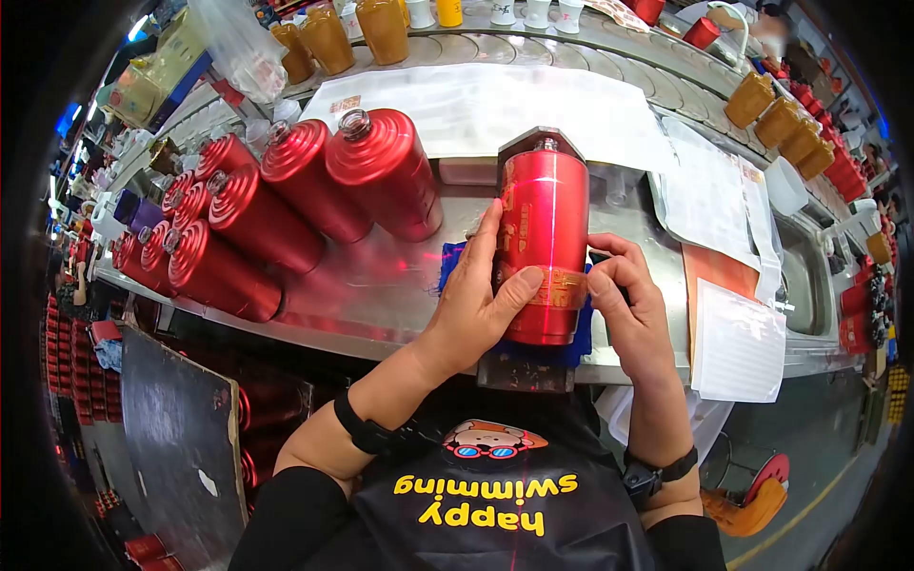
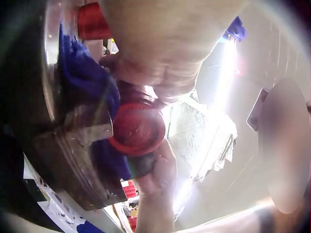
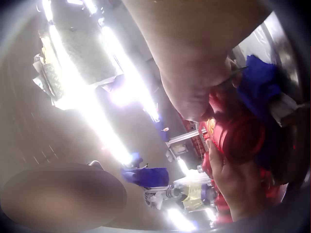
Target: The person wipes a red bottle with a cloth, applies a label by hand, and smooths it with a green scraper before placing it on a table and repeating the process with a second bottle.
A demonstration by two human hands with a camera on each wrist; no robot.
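A metal counter (image 1: 381, 281) spans the view; at its near edge a red bottle (image 1: 545, 214) lies over a blue cloth (image 1: 562, 356), neck away from the person; the left hand (image 1: 468, 309) grips its side; the right hand (image 1: 636, 319), fingers bent, touches a gold band (image 1: 562, 288); whether it pinches, I cannot tell.
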